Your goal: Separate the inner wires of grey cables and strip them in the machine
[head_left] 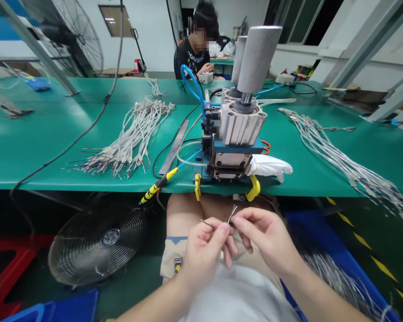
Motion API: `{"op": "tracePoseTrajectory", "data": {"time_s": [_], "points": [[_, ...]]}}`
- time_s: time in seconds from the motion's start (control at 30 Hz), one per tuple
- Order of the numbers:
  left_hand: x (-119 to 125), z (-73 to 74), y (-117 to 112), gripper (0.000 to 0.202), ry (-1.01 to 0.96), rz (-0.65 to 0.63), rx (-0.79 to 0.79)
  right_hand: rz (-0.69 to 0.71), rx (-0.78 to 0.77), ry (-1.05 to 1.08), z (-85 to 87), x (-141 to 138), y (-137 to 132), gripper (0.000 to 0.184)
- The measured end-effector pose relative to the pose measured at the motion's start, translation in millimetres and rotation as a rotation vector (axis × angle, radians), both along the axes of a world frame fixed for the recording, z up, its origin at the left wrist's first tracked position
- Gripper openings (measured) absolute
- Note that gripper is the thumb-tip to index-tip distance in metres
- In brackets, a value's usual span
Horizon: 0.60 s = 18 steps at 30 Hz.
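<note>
Over my lap, my left hand (204, 250) and my right hand (265, 237) meet, both pinching the end of a thin cable (231, 215) whose red, green and black wire ends (206, 222) fan out above my fingertips. The cable itself is mostly hidden behind my fingers. Just ahead, clamped at the table's front edge, stands a small pneumatic wire machine (235, 143) with two grey cylinders on top.
Bundles of white cables lie on the green table at left (127, 138) and right (339, 156). A metal ruler (173, 147) lies beside the machine. A floor fan (97, 243) stands under the table. A blue bin of cables (342, 277) sits by my right. Another person (198, 49) sits opposite.
</note>
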<state>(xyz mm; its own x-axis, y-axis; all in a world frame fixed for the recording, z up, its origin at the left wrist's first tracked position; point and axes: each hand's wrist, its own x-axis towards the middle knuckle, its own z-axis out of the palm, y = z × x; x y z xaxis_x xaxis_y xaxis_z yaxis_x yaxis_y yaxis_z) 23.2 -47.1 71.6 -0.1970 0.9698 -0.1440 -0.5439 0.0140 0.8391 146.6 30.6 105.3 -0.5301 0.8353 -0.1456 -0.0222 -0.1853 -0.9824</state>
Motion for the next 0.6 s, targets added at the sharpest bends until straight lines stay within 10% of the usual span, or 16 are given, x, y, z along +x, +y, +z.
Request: {"op": "tracePoseTrajectory", "data": {"time_s": [0.6], "points": [[4,-2.6,2,0.023,-0.066,0.006,0.117,-0.067,-0.147,0.265,-11.4,-20,-16,0.024]]}}
